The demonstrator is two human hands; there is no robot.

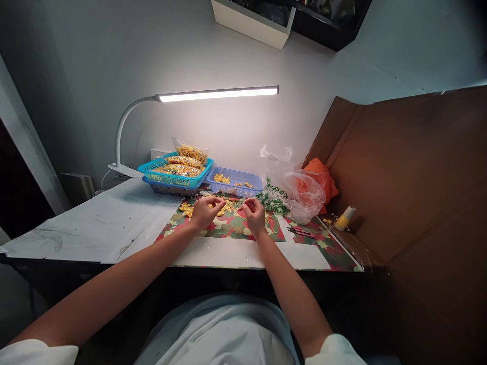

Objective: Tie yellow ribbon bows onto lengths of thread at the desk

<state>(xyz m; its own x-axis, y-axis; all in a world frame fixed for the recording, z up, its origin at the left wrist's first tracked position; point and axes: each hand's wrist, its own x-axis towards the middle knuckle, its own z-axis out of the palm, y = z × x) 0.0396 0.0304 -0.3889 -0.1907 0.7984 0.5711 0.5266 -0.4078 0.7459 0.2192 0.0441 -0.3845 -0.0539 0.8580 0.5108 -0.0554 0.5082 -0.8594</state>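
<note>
Both of my hands are raised over a red, green and gold patterned sheet (pixel 228 229) on the table. My left hand (pixel 206 210) is closed in a pinch, thumb against fingertips. Facing it a short way to the right, my right hand (pixel 253 214) pinches too. Whatever sits between the fingertips is too small to make out. Small yellow ribbon-like pieces (pixel 186 209) lie beside and behind my left hand. Thin yellow strands lie on the sheet between the hands, partly hidden by them.
A turquoise basket (pixel 167 178) holding bagged yellow pieces stands back left, beside a lilac basket (pixel 235 191) with loose pieces. Plastic bags (pixel 304 195), scissors (pixel 301 231) and a thread cone (pixel 345 218) are at right. A lit lamp (pixel 218 94) hangs above; cardboard (pixel 418 177) walls the right side.
</note>
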